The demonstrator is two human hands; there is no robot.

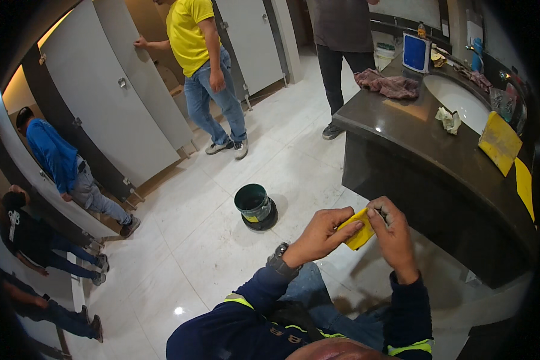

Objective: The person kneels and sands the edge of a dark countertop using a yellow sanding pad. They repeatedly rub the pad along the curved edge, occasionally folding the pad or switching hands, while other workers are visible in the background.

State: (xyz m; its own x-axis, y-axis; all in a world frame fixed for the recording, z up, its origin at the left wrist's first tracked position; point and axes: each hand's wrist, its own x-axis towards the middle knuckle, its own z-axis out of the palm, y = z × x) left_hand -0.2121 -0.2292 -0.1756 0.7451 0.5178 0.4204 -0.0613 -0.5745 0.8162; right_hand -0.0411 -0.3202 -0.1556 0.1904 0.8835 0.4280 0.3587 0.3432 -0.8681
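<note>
A small folded yellow sheet (359, 239), which looks like sandpaper, is between my two hands. My left hand (325, 235) pinches it between thumb and fingers. My right hand (393, 231) grips its other edge with bent fingers. Both hands are raised above the floor, just in front of the dark counter. On the countertop lie a larger worn yellow sheet (500, 143) and, partly under it, a bright yellow one (524, 187).
A dark green bucket (253, 204) stands on the white tiles. The dark counter (396, 126) bears a sink (459, 99), a crumpled rag (387, 84), a blue and white container (416, 53) and a crumpled paper (448, 120). Several people stand by the stalls, one in a yellow shirt (189, 30).
</note>
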